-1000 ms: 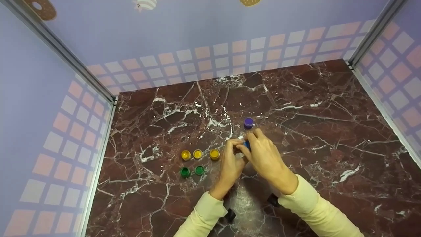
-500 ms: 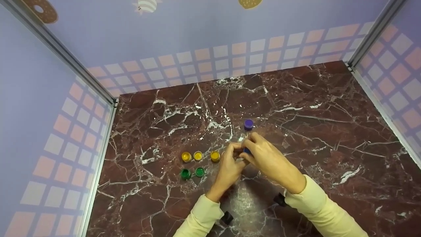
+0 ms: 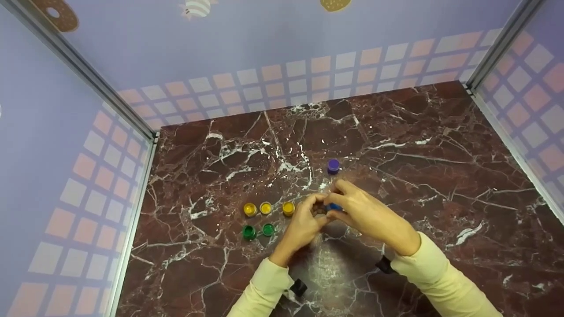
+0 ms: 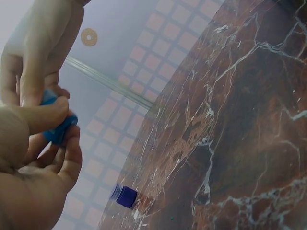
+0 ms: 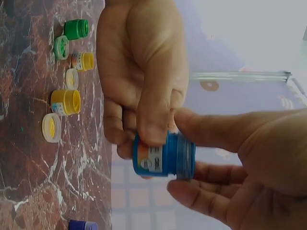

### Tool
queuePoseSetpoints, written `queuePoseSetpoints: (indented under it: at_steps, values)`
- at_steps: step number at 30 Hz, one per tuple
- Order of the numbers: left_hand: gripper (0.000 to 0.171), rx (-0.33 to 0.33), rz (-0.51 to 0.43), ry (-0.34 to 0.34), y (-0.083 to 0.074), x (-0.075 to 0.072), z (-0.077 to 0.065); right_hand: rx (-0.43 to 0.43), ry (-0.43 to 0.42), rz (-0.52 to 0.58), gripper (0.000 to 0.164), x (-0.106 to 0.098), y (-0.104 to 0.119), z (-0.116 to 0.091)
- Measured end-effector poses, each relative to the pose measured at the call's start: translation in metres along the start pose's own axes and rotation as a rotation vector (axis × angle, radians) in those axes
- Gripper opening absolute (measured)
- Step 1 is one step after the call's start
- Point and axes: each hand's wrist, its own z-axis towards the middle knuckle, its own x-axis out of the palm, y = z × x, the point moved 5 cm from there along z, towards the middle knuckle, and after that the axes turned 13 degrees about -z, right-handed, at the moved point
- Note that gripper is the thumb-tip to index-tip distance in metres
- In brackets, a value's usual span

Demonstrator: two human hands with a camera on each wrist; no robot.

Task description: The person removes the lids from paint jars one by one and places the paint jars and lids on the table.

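Observation:
Between my two hands, above the table, is a small blue paint jar (image 5: pixel 152 158) with a clear-rimmed lid (image 5: pixel 185 155). My left hand (image 3: pixel 304 222) grips the jar's body, thumb across its label in the right wrist view. My right hand (image 3: pixel 365 213) pinches the lid end between thumb and fingers. Whether the lid is loose cannot be seen. Just beyond the hands stands a capped purple paint jar (image 3: pixel 333 166). Left of them are an open yellow jar (image 3: pixel 249 209), its lid (image 3: pixel 265 208), another yellow jar (image 3: pixel 288 208), an open green jar (image 3: pixel 249 232) and its lid (image 3: pixel 268 229).
The dark red marbled tabletop (image 3: pixel 418 189) runs back to a lilac wall (image 3: pixel 282 39) with pink and white squares. Side panels stand at left and right. In the right wrist view, a yellow-smeared lid (image 5: pixel 51 128) lies beside the nearer yellow jar.
Both hands have shifted slightly toward me with the blue jar between them. My right wrist has swung to the right, and more of the blue shows. The jars on the table stay put.

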Motion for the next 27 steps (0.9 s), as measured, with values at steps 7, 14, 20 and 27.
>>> queuePoseSetpoints:
  at_steps: [7, 14, 20, 27]
  values:
    - [0.040, -0.035, 0.015, 0.144, 0.0009, -0.0038, 0.0017, -0.063, 0.016, 0.011, 0.019, -0.0006, -0.0016, -0.0031]
    - [0.039, -0.025, 0.123, 0.257, -0.0030, -0.0067, 0.0020, -0.137, 0.010, 0.041, 0.021, -0.0030, -0.0009, -0.0052]
    - [0.035, -0.024, 0.149, 0.332, -0.0046, -0.0075, 0.0027, -0.176, 0.008, 0.052, 0.021, -0.0026, 0.0011, -0.0066]
    - [0.038, -0.051, 0.166, 0.348, -0.0027, -0.0081, 0.0034, -0.176, 0.010, 0.039, 0.023, -0.0007, 0.0010, -0.0072]
